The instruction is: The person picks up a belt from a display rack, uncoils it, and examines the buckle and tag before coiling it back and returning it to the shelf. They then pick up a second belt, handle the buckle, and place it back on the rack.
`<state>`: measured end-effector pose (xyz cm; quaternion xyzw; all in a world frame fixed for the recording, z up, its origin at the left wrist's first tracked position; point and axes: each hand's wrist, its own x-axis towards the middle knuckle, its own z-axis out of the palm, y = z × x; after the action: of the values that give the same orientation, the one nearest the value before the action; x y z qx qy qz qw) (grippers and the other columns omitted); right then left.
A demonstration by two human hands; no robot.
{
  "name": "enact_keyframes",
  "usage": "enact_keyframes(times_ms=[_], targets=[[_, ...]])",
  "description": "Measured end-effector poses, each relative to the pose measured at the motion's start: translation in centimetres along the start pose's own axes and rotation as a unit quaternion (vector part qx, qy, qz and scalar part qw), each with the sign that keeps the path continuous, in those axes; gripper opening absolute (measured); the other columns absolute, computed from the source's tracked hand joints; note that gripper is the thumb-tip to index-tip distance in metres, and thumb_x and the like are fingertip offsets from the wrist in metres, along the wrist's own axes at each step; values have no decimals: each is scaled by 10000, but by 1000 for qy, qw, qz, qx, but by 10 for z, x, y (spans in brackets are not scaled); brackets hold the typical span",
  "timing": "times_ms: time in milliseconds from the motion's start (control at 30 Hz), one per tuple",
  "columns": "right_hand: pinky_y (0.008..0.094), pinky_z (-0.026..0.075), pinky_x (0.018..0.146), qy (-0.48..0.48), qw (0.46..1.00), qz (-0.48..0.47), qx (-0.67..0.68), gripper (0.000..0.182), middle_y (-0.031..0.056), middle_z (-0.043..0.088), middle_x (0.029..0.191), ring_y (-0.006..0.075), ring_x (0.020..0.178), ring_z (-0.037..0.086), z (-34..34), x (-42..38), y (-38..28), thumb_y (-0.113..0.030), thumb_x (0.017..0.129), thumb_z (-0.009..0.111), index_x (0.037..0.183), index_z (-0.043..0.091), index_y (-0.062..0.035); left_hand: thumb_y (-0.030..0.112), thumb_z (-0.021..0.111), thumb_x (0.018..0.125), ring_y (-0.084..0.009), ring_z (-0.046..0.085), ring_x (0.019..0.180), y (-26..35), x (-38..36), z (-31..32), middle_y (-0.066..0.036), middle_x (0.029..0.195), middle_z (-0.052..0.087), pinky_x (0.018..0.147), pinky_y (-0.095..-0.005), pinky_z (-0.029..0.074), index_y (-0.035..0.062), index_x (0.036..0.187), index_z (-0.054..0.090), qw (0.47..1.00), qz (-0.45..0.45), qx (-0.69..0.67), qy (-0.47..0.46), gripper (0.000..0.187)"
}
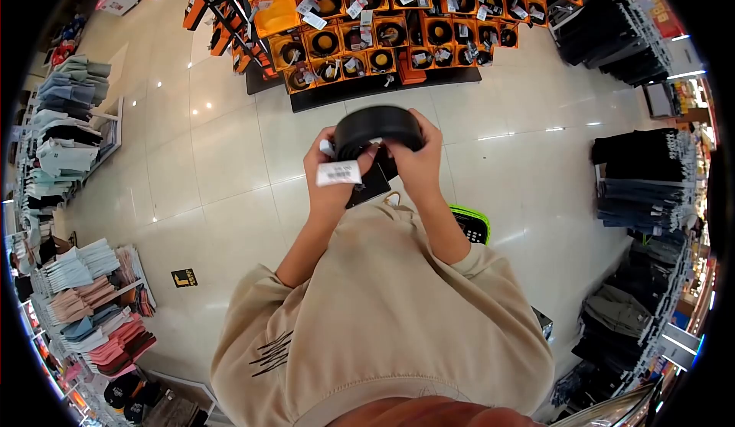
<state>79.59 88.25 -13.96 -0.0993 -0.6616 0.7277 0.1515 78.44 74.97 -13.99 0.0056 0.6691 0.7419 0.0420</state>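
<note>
A black coiled belt is held up in front of my chest, between both hands. My left hand grips its left side, fingers wrapped around the coil. On the other side my right hand is closed on it, with the thumb at the inner lower edge. A white barcode price tag hangs over my left hand. Below the coil a black card tag dangles near my left wrist. The belt's buckle cannot be made out.
Ahead stands a display rack with orange boxes of coiled belts. Folded shirts lie on shelves at the left. Dark trousers hang at the right. A black bag with bright green trim is by my right side. Glossy tiles cover the floor.
</note>
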Motion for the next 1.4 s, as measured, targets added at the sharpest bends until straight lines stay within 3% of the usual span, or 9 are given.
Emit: enact_keyframes(times_ms=[100,200,300,467,567,700,1000,1267,1400], targets=[[210,415,594,-65,976,-119,-173,180,-13,556,730,53,661,484,-8,-2,-17,65,703,641,820,531,-16,41,752,748,-78,571,796,-6,-3,-8,-5,884,634,735,-228,476,14,1006,599,998,53,-27,-23,301],[217,432,604,-14,995,-96,7,154,0,572,754,64,682,514,7,-8,-11,61,715,631,831,558,-11,27,735,751,-94,593,859,-18,-5,-2,-22,935,625,760,-246,498,12,1061,575,978,-28,-204,26,350],[231,442,604,41,967,103,229,131,19,591,775,80,683,538,26,-12,-8,41,742,624,859,586,-5,-34,673,787,-142,631,915,-15,-4,4,-56,1014,617,796,-264,528,41,1213,464,918,-145,-366,44,480],[314,488,658,97,912,127,379,154,42,585,799,119,600,463,17,-6,-6,85,775,564,886,580,-20,95,588,897,-93,591,729,10,5,3,-63,1030,608,667,-225,509,63,1245,444,913,-104,-394,-9,378],[310,459,759,76,848,185,491,162,16,484,717,127,641,429,9,-4,-16,86,789,509,787,535,-74,379,550,945,-76,315,471,-15,31,-26,-38,940,572,399,-222,291,42,1205,509,779,-175,-596,-83,428],[284,434,814,63,881,169,438,155,-18,410,674,119,663,416,20,-4,-16,55,828,521,790,513,-94,489,662,842,-92,329,481,-17,37,-30,-31,790,473,442,-212,296,0,977,496,622,-354,-697,-45,535],[317,432,847,109,908,167,369,197,15,459,711,147,738,482,18,2,-11,7,854,612,739,481,-84,559,667,808,-258,508,881,-13,19,-10,-173,1032,508,829,-370,473,-59,1057,386,672,-389,-625,77,723],[337,433,818,130,928,117,330,206,25,480,771,165,802,509,13,-1,-6,59,821,624,801,470,-77,497,637,869,-274,512,1119,-18,3,4,-151,1110,533,1075,-407,388,-60,1092,467,694,-369,-614,73,624],[342,437,831,146,937,71,310,223,26,474,793,166,807,512,14,-5,-10,79,812,616,815,454,-75,441,582,923,-251,504,1122,-31,-5,7,-121,1120,549,1090,-397,355,-10,1085,499,780,-261,-568,-19,487]])
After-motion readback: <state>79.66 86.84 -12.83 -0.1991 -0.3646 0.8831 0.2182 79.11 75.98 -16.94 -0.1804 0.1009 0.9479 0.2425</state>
